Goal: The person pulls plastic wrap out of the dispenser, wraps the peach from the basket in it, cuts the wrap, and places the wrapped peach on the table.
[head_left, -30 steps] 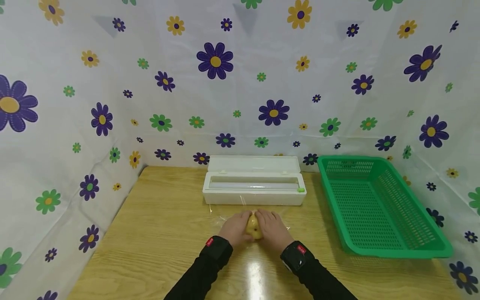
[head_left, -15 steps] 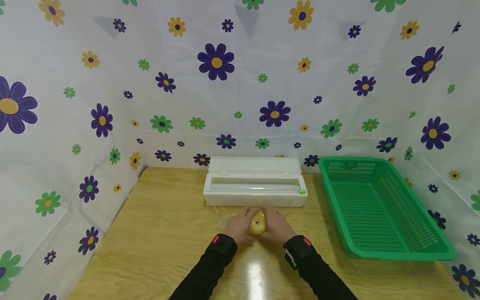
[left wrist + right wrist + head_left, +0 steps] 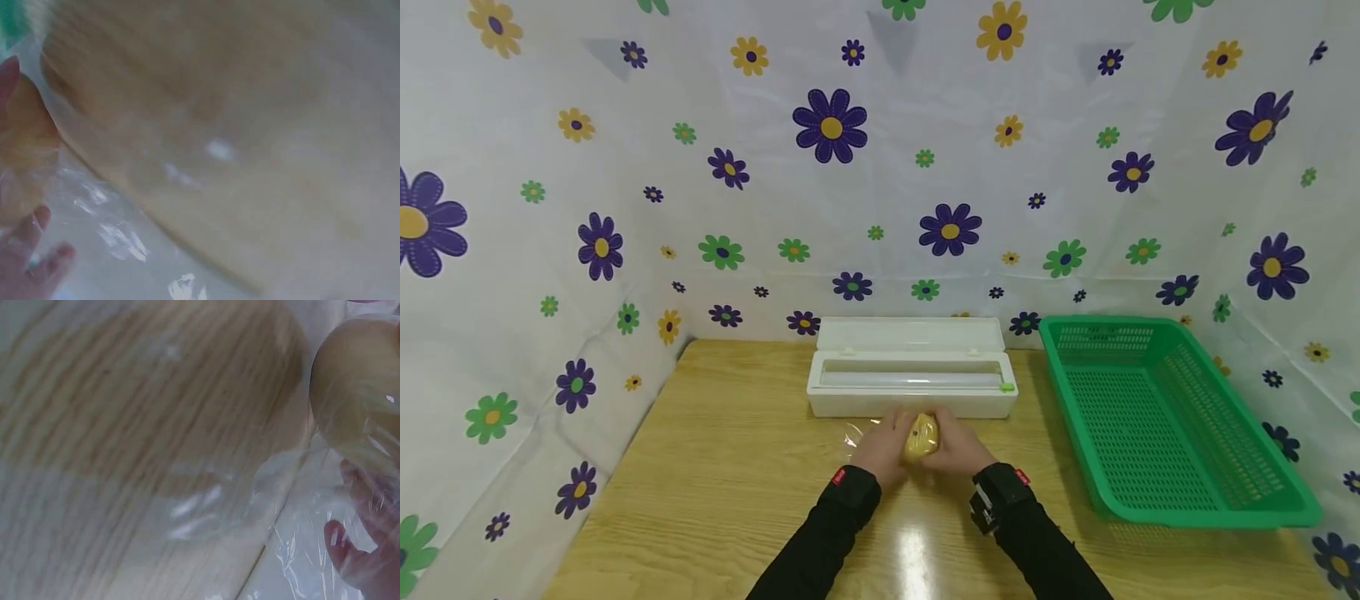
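A yellow pear [image 3: 922, 437] with a dark spot on its end is held between both hands, just in front of the white box. My left hand [image 3: 882, 451] grips its left side, and my right hand [image 3: 961, 448] grips its right side. Clear cling film [image 3: 852, 437] covers it and sticks out past the left hand. From the right wrist, the pear [image 3: 353, 381] appears at the right edge with film stretched across it. In the left wrist view the pear [image 3: 28, 134] is partly cut off, and fingertips show through wrinkled film below it.
The white cling film box [image 3: 912, 403] stands at the back with its lid up and a film roll [image 3: 910, 380] inside. A green plastic basket [image 3: 1150, 433] occupies the right side of the wooden table [image 3: 722, 467]. Flowered cloth [image 3: 895, 183] hangs behind.
Both hands have shifted slightly right and toward the box with the pear. The pear has turned, so its dark spot faces further left. Less loose film shows around the hands.
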{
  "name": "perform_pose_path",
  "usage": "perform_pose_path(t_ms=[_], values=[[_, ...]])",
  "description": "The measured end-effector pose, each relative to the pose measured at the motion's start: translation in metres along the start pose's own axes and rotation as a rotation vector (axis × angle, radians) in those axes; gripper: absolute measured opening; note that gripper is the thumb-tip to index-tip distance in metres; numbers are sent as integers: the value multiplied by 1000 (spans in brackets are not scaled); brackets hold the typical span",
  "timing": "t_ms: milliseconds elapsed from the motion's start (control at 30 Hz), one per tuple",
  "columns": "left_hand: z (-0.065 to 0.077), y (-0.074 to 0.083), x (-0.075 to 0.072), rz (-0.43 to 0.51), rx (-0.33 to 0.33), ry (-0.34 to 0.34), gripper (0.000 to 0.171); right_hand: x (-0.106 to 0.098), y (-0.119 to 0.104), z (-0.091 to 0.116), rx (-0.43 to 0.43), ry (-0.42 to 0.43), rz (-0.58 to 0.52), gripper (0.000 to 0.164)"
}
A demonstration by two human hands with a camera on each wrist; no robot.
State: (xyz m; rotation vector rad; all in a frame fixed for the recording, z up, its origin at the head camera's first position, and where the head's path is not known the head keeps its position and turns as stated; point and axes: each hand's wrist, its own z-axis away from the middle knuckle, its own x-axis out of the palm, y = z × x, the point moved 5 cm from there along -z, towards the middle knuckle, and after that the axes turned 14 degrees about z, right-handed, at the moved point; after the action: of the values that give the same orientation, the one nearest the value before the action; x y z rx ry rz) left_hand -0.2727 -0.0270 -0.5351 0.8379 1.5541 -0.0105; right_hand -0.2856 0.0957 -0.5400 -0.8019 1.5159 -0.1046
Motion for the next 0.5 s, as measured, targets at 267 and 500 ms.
perform_pose_path(t_ms=[267,500], values=[[-10,14,-5,-438,106,89,71,-7,8,-6,105,-45,-119,72],[-11,17,-6,-493,260,166,46,-16,8,-6,90,-51,-157,63]])
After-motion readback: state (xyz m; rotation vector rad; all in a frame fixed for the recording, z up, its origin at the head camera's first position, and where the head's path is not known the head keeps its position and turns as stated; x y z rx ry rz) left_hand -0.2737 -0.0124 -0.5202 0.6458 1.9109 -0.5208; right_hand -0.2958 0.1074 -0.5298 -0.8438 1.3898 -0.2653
